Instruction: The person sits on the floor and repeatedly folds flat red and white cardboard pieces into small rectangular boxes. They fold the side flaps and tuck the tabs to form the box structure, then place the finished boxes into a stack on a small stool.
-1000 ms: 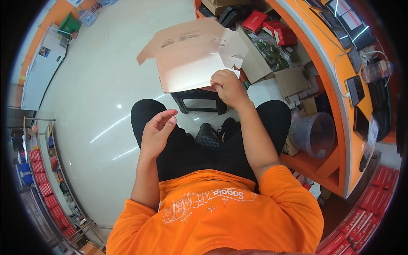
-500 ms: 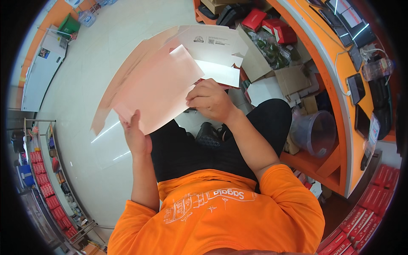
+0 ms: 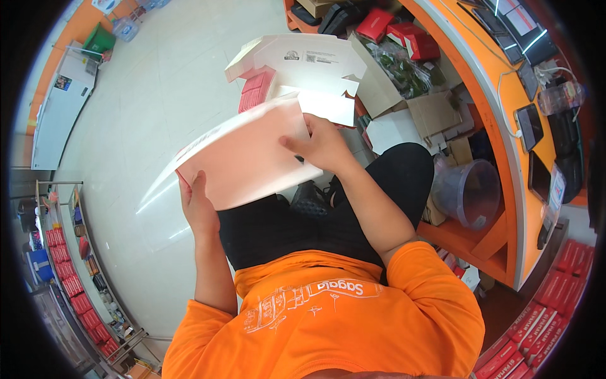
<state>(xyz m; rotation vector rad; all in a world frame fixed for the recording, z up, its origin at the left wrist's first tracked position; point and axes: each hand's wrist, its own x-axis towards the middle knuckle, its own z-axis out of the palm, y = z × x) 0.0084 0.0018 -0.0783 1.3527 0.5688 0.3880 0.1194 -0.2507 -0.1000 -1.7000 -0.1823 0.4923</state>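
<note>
A pale cardboard sheet (image 3: 246,151), pinkish on the side facing me and folded along its far edge, is held over my lap. My left hand (image 3: 201,205) grips its left corner, thumb on the near face and fingers behind. My right hand (image 3: 325,145) pinches its right edge, with the fingertips partly hidden behind the sheet. Beyond it lies an open white carton (image 3: 315,66) with dark print on its panel. A stack of small red boxes (image 3: 255,88) stands at the carton's left side, its lower part hidden by the sheet.
To the right, an orange-edged counter (image 3: 505,126) carries phones and cables. Below it are an open brown carton (image 3: 379,88) with plastic-wrapped things and a clear round tub (image 3: 470,192). Shelves of red boxes (image 3: 72,284) stand at the left, a green bin (image 3: 100,39) far left.
The sheet's large far panel has swung down and in, uncovering the stack of red boxes and the floor. My right hand has shifted slightly right along the sheet's edge; the left has barely moved.
</note>
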